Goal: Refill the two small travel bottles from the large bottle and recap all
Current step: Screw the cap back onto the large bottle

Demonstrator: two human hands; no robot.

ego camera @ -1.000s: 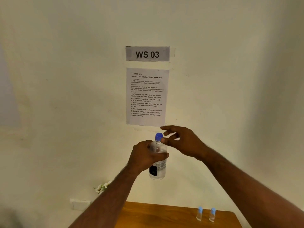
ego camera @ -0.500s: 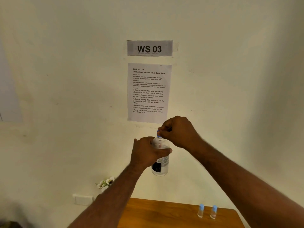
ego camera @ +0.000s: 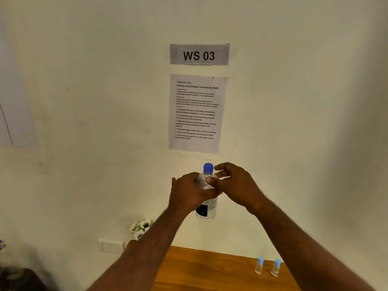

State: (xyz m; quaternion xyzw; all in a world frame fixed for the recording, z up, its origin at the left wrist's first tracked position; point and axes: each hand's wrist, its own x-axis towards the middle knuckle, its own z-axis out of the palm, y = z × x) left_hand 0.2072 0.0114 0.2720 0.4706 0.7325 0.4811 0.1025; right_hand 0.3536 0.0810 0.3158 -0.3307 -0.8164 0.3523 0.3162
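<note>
While the two travel bottles [ego camera: 267, 267] stand capped on the desk [ego camera: 210, 269] well below, the left hand [ego camera: 189, 194] clamps the upright large bottle [ego camera: 206, 206]. The right hand [ego camera: 237, 185], fingers loose and empty, sits just right of its blue cap [ego camera: 208, 168]. Fill level unclear.

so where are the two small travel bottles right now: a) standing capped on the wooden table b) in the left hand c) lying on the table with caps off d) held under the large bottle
a: both small travel bottles stand upright on the wooden table, light blue caps on, apart from both hands.
</note>
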